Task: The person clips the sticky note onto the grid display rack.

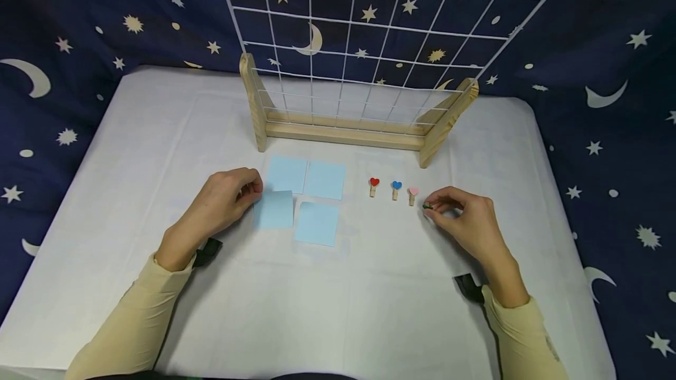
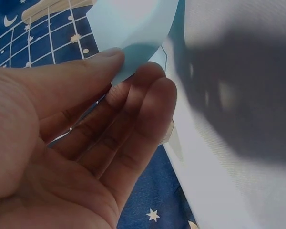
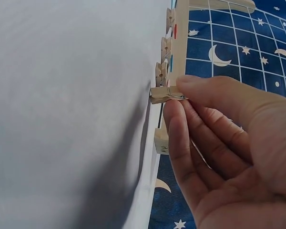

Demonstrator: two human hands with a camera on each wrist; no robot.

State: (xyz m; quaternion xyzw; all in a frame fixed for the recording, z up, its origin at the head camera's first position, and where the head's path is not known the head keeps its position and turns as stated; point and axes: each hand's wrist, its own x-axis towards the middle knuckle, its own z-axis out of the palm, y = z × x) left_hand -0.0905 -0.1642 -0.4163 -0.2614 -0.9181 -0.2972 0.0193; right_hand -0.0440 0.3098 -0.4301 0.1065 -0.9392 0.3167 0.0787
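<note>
My left hand pinches the corner of a light blue paper square, between thumb and fingertips in the left wrist view, where the sheet bends upward. Three more blue squares lie beside it, two behind and one to its right. My right hand pinches a small wooden clothespin with thumb and fingertips; a bit of green shows on it in the head view. Left of that hand, a red heart clothespin, a blue heart clothespin and a pink heart clothespin lie in a row.
Behind the papers stands a white wire grid on a wooden stand. A white cloth covers the table. Dark blue fabric with stars and moons hangs around the back and sides.
</note>
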